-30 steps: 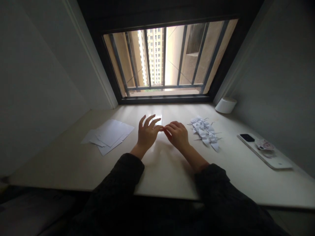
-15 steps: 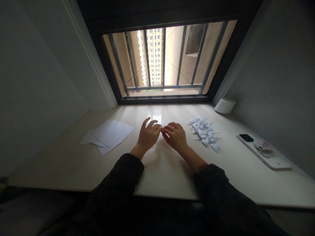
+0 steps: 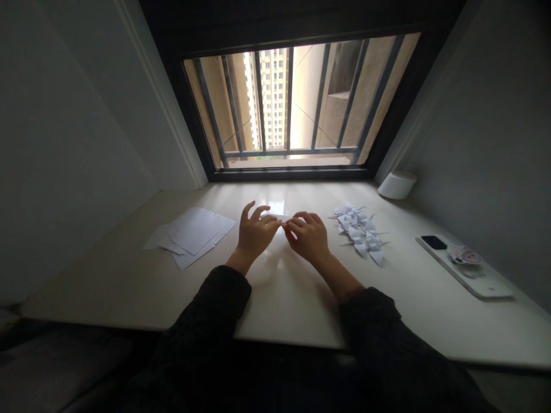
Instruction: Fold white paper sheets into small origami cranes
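A small piece of white paper (image 3: 279, 217) shows between my hands, mostly covered by the fingers. My left hand (image 3: 257, 232) pinches its near edge between thumb and a finger, while the other fingers are raised and spread. From the other side, my right hand (image 3: 307, 234) holds the same paper with curled fingers, its fingertips almost meeting those of the left. To the right of my hands lies a cluster of folded white paper cranes (image 3: 359, 229). A loose stack of white paper sheets (image 3: 198, 232) lies to the left.
A phone (image 3: 467, 267) with a round grip on its back lies at the right. Near the right wall stands a white cylindrical object (image 3: 396, 185). Beyond the pale ledge (image 3: 288, 310) is a barred window (image 3: 297, 109); walls close in both sides.
My left hand has shifted slightly left and its raised fingers have lifted, so more of the paper shows between the hands. The right hand keeps its grip. The whole view has moved slightly.
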A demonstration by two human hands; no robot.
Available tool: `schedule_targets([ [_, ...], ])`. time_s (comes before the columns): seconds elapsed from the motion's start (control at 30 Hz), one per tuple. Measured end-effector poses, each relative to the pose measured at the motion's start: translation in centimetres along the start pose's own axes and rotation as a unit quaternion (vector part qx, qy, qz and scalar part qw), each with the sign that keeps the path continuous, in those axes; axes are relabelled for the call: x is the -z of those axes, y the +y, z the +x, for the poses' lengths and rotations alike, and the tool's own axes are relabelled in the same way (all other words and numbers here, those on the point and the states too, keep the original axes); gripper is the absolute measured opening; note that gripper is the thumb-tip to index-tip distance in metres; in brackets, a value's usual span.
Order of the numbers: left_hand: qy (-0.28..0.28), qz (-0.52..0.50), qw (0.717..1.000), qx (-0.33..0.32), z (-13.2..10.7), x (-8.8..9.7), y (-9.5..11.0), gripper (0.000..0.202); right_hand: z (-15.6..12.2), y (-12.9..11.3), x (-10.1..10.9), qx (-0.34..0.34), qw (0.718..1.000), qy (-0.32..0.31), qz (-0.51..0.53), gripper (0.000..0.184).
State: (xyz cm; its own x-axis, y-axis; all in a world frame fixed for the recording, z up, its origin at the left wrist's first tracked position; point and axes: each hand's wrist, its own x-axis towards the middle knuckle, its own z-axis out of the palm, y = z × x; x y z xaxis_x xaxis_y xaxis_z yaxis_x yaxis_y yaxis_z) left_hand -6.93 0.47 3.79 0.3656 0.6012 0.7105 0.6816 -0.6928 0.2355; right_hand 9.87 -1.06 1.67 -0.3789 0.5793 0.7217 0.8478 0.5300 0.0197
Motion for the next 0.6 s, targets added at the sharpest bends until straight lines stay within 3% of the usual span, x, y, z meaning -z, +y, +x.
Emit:
schedule_targets([
  [0.3, 0.100, 0.070, 0.990, 0.075, -0.6, 1.7, -5.5, 0.016, -0.6, 1.8, 0.0, -0.048, 0.998, 0.028, -0.005, 0.017],
  [0.6, -0.015, -0.009, 0.999, -0.043, -0.4, -0.5, -1.6, 0.024, -0.5, 1.0, -0.6, -0.025, 0.999, 0.027, 0.007, 0.017],
])
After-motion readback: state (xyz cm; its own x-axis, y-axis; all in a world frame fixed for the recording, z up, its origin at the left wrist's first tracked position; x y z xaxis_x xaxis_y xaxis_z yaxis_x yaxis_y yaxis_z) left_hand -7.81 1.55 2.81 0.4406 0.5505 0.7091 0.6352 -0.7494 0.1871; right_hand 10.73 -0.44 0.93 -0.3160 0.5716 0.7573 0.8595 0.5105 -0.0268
